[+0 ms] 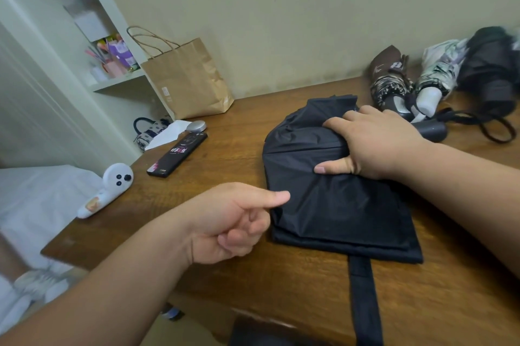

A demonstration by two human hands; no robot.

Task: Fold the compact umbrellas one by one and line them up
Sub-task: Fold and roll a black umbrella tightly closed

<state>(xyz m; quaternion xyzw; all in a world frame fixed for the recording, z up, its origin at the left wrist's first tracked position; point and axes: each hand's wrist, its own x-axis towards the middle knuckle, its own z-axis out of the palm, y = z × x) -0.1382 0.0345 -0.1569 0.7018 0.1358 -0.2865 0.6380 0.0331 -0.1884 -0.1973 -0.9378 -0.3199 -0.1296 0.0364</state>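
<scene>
A black umbrella (337, 205) lies flattened on the wooden table (225, 275), its closing strap (364, 303) hanging over the front edge. My right hand (374, 143) grips the bunched canopy near its far end, thumb pressed onto the fabric. My left hand (230, 221) is at the canopy's left edge, thumb lying over the edge and fingers curled beside it, pinching it. At the back right lie a brown umbrella (388, 75), a white patterned umbrella (439, 72) and another black umbrella (489, 75), bundled side by side.
A dark handle with a loop cord (433, 129) lies just right of my right hand. On the table's left stand a brown paper bag (188, 78), a black flat box (177, 155) and a white controller (112, 188). White shelves (112, 83) rise at left.
</scene>
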